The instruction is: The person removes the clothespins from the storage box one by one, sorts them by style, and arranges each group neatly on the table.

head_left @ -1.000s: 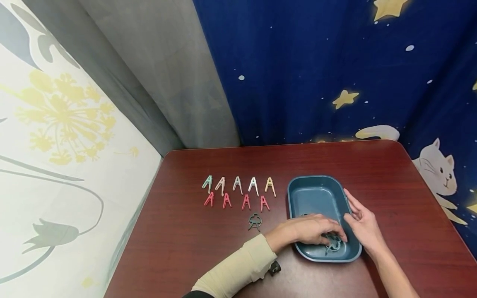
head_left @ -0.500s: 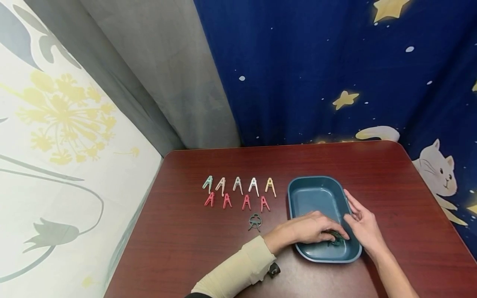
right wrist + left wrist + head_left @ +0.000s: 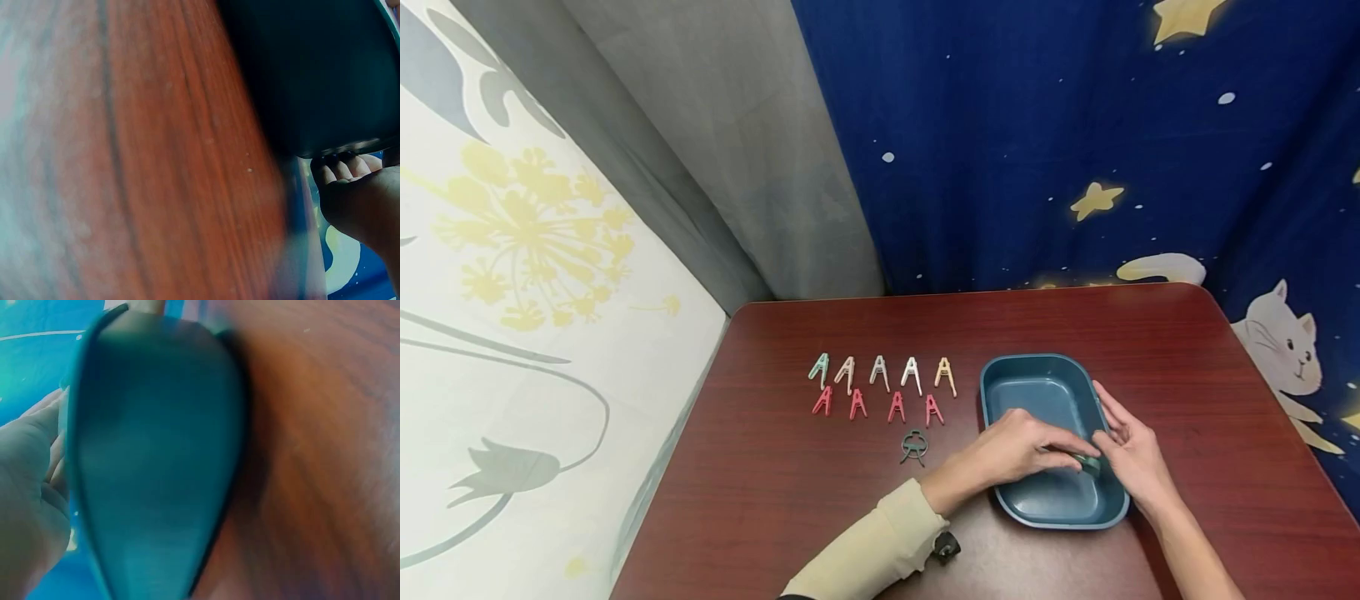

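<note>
In the head view my left hand (image 3: 1026, 450) reaches over the blue plastic tray (image 3: 1037, 392) and pinches a dark green clip (image 3: 1088, 464) between thumb and fingers near the tray's right wall. The fingers hide part of it. My right hand (image 3: 1131, 458) grips that same right side, thumb over the rim and fingers along the outside. On the table left of the tray lies another green clip (image 3: 913, 447), round with two legs. Both wrist views mainly show the tray's outer wall (image 3: 156, 450), so the clip is hidden there.
Several clothespins lie in two rows left of the tray: a back row in pale colours with a yellow clothespin (image 3: 944, 375), and a front row of red clothespins (image 3: 897, 407). The dark red table (image 3: 760, 467) borders a blue curtain (image 3: 1000, 167).
The green clip has risen from the tray's floor towards its right wall in my left hand, which has shifted slightly up. My right hand has stayed on the rim.
</note>
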`<state>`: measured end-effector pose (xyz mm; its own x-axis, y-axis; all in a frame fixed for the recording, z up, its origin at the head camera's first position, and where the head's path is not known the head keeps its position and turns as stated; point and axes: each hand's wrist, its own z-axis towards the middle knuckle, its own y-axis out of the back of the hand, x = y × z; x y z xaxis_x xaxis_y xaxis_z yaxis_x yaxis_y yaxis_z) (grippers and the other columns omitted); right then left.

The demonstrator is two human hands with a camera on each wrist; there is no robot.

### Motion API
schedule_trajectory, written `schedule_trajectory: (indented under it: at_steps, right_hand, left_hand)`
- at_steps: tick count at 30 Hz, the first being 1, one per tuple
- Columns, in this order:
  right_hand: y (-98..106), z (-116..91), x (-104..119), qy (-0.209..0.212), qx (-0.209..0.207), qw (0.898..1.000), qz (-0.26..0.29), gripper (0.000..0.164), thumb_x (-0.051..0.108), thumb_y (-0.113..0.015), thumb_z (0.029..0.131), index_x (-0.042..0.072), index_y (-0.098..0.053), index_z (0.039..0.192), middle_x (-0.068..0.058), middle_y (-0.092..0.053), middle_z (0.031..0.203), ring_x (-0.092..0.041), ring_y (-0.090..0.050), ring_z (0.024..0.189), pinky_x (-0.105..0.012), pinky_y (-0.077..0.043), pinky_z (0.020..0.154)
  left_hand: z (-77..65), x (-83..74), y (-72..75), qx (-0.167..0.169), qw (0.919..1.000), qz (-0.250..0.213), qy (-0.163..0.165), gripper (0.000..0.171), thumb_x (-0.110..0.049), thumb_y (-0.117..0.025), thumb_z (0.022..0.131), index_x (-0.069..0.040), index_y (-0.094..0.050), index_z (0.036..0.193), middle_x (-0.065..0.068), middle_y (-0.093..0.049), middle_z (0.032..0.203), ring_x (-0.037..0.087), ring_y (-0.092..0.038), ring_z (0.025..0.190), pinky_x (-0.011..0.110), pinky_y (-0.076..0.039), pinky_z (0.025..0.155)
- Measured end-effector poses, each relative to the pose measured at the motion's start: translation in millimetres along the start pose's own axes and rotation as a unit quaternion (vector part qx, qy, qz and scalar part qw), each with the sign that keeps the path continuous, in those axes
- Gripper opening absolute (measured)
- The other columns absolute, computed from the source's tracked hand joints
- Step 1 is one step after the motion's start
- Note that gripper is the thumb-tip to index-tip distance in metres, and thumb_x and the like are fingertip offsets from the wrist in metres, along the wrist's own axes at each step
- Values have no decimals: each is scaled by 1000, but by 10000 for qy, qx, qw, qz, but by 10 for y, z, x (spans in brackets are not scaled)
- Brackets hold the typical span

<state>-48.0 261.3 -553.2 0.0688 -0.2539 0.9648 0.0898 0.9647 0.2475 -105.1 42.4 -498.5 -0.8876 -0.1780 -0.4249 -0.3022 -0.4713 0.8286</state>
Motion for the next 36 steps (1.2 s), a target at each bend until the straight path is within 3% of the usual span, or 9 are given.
schedule_trajectory:
  at_steps: [4,7,12,16,20,23,27,32,36]
  right_hand:
    - [2,-1,4,77,-57,9999,-33,72,-11,-55,100,8,-34,166,-33,-43,153,13,-56,119,-6,-45,91]
    - [2,3,4,77,-115,9999,-8,71,-12,-56,99,6,-35,165,-33,-43,153,15,-54,120,-5,-43,93]
    - [3,20,-6,90,-165,9998,98,72,-13,-57,98,5,-36,164,-31,-42,153,15,-54,120,-4,-44,92]
    - [1,35,-23,108,-183,9997,105,73,-15,-57,97,5,-36,164,-30,-43,153,14,-54,120,-5,-44,92]
    - [3,42,-31,64,-163,9998,68,73,-14,-57,98,6,-36,165,-30,-43,153,13,-55,119,-5,-44,91]
    - [1,39,-16,38,-152,9999,64,73,-13,-57,98,7,-36,165,-30,-43,154,13,-55,119,-5,-44,91]
    - [-1,29,1,52,-146,9999,36,73,-12,-57,98,7,-36,165,-30,-43,154,15,-53,120,-5,-43,92]
    - [-3,14,6,70,-124,9999,-40,73,-11,-56,98,9,-36,165,-31,-43,154,15,-52,121,-5,-43,93]
    - [-6,12,8,61,-113,9999,-41,73,-11,-56,98,10,-36,166,-31,-42,154,15,-52,122,-5,-43,93]
  left_hand:
    - [-70,28,179,-727,9971,-172,-122,24,-26,-81,96,-21,-82,120,-14,-79,109,-19,-55,77,4,-42,69]
    - [-160,51,325,-1180,9927,-265,-8,24,-24,-82,96,-19,-82,119,-12,-80,107,-18,-57,78,3,-43,68]
    - [-387,114,503,-1953,9767,-831,317,29,-10,-84,91,-9,-79,120,2,-81,109,-6,-72,96,12,-56,77]
    - [-627,195,577,-2483,9573,-1315,685,29,-5,-83,91,-4,-77,120,8,-81,107,6,-77,91,22,-61,75]
    - [-897,261,631,-3001,9334,-1549,1217,27,-4,-82,91,-4,-79,118,8,-81,100,11,-77,77,30,-63,64]
    - [-1091,306,665,-3386,9145,-1523,1606,27,-3,-83,91,-6,-81,118,7,-81,98,14,-78,76,33,-63,63]
    - [-1339,371,701,-3808,8917,-1262,2095,26,-2,-83,90,-4,-81,116,10,-81,96,15,-78,80,25,-60,63]
    - [-1632,432,717,-4105,8655,-1198,2606,24,3,-80,91,3,-80,115,16,-80,93,25,-78,75,28,-61,63]
    - [-1848,460,716,-4156,8471,-1193,3090,22,1,-80,92,0,-81,113,15,-80,94,34,-79,75,29,-62,69]
